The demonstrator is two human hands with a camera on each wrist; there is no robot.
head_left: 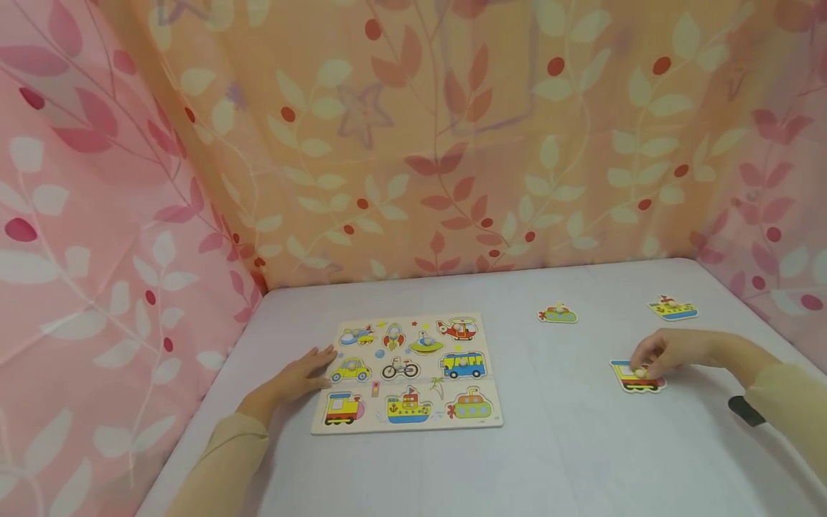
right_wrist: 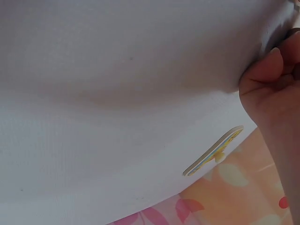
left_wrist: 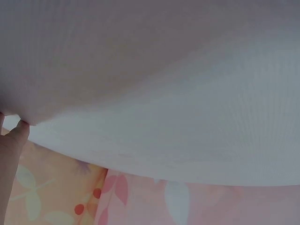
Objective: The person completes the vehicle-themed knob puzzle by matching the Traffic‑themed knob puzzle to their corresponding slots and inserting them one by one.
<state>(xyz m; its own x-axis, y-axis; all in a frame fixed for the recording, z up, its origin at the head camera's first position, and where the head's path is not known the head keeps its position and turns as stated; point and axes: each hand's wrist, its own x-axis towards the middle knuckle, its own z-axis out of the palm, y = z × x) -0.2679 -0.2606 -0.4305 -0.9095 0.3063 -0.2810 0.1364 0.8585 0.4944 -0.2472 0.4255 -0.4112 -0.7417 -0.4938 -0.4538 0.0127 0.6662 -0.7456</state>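
A train puzzle piece with a small round knob lies at the right of the table. My right hand pinches that knob between thumb and curled fingers. In the right wrist view the right hand shows at the edge, its fingertips partly out of frame. On the left, a wooden puzzle board carries vehicle pictures; train, ship and submarine pictures fill its bottom row. My left hand lies with extended fingers at the board's left edge. Only part of the left hand appears in the left wrist view.
Behind the train piece lie a submarine piece and a ship piece, both knobbed. A dark object sits beside the right sleeve. Patterned curtains enclose the white-covered table at the back and sides.
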